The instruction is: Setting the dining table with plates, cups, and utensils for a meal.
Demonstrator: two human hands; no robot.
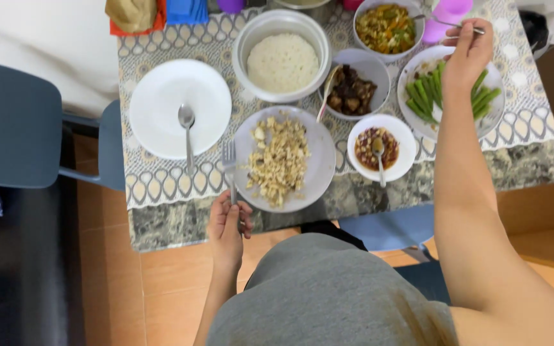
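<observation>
The fork (pixel 229 168) lies with its tines at the left rim of the grey plate (pixel 320 168) of chopped food, its handle gripped in the closed fingers of the left hand (pixel 226 225) at the table (pixel 161 224) edge. It looks stiff, light and smooth, best held low on the handle. The right hand (pixel 466 54) reaches over the green beans (pixel 426 96), fingers pinched on a spoon (pixel 447 24) in the bowl of mixed vegetables (pixel 385 29). Rice (pixel 283 63) stands behind.
</observation>
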